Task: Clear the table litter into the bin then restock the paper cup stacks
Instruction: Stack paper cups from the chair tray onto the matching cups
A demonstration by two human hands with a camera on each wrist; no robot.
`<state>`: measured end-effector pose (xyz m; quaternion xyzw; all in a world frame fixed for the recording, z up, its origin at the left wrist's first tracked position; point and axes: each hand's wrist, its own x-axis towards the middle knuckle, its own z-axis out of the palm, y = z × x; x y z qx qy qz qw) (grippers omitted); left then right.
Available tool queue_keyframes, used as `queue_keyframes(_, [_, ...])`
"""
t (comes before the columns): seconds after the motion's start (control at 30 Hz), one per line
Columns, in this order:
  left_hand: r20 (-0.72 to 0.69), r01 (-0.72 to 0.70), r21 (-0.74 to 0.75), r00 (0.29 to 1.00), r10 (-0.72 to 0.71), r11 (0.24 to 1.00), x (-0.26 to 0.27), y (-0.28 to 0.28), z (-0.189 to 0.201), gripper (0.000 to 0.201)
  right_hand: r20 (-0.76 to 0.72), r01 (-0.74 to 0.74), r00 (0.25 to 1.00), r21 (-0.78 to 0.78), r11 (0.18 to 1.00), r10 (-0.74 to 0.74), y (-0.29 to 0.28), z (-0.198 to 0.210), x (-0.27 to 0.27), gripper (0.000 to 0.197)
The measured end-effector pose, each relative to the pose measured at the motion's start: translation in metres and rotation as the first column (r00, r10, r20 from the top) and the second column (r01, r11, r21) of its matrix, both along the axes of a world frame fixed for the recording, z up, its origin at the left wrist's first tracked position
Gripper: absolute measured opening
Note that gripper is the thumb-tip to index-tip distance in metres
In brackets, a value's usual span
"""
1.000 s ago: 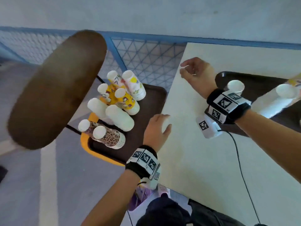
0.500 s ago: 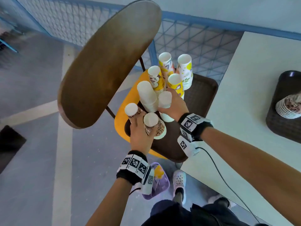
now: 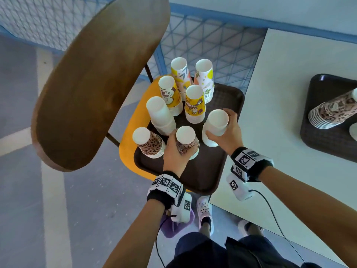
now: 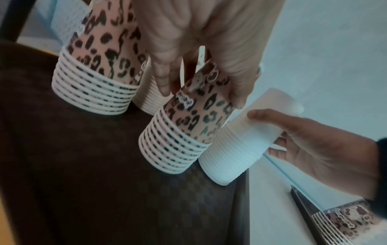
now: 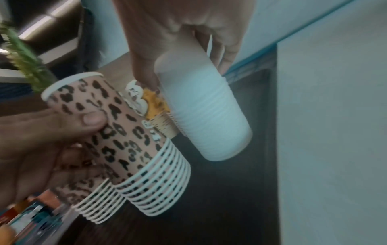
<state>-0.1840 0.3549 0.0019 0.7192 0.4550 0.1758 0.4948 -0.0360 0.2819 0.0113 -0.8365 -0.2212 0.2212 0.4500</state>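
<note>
left hand [image 3: 174, 151] curled round leopard cup stack [image 3: 187, 142], right hand [image 3: 227, 135] apparently gripping white stack [image 3: 214, 127]

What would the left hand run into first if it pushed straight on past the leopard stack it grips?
Probably the plain white stack just beyond the left hand and its leopard-print stack; depth is hard to judge, so contact isn't certain.

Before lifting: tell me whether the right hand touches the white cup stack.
Touching. Right wrist view shows the right hand wrapped around the white cup stack.
</note>
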Motion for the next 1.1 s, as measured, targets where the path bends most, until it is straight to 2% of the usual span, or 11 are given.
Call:
queue_keyframes(0.13, [-0.008,-0.057,-0.128,0.998,0.056,0.990,0.010,0.001,-0.022,0.078,-0.092,-0.055,0.995,-0.102,0.993,0.046,-0.006,-0.015,0.011,0.089])
queue_keyframes(0.27, [-0.015,-0.121,-0.171,0.993,0.120,0.978,0.014,-0.001,-0.038,0.083,-0.187,-0.101,0.980,-0.167,0.981,0.069,-0.004,-0.029,0.014,0.092])
queue_keyframes(0.57, [-0.059,-0.194,-0.129,0.980,0.188,0.972,0.020,-0.009,-0.045,0.082,-0.248,-0.062,0.968,-0.078,0.995,0.041,-0.004,-0.037,0.012,0.085])
queue_keyframes(0.7, [-0.045,-0.213,-0.127,0.977,0.209,0.969,0.023,-0.013,-0.038,0.081,-0.274,-0.036,0.961,-0.002,0.999,0.034,-0.014,-0.023,0.016,0.085])
queue_keyframes(0.87, [-0.032,-0.116,-0.086,0.993,0.113,0.990,0.054,-0.034,-0.012,0.082,-0.273,0.065,0.961,0.057,0.996,-0.047,-0.064,0.010,0.047,0.080])
queue_keyframes(1.0, [0.014,0.074,-0.052,0.997,-0.073,0.996,0.107,-0.070,0.011,0.080,-0.224,0.173,0.963,0.089,0.981,-0.150,-0.133,0.038,0.093,0.079])
queue_keyframes(1.1, [0.047,0.219,-0.038,0.975,-0.217,0.975,0.157,-0.104,0.031,0.080,-0.187,0.282,0.947,0.092,0.955,-0.261,-0.188,0.064,0.135,0.074])
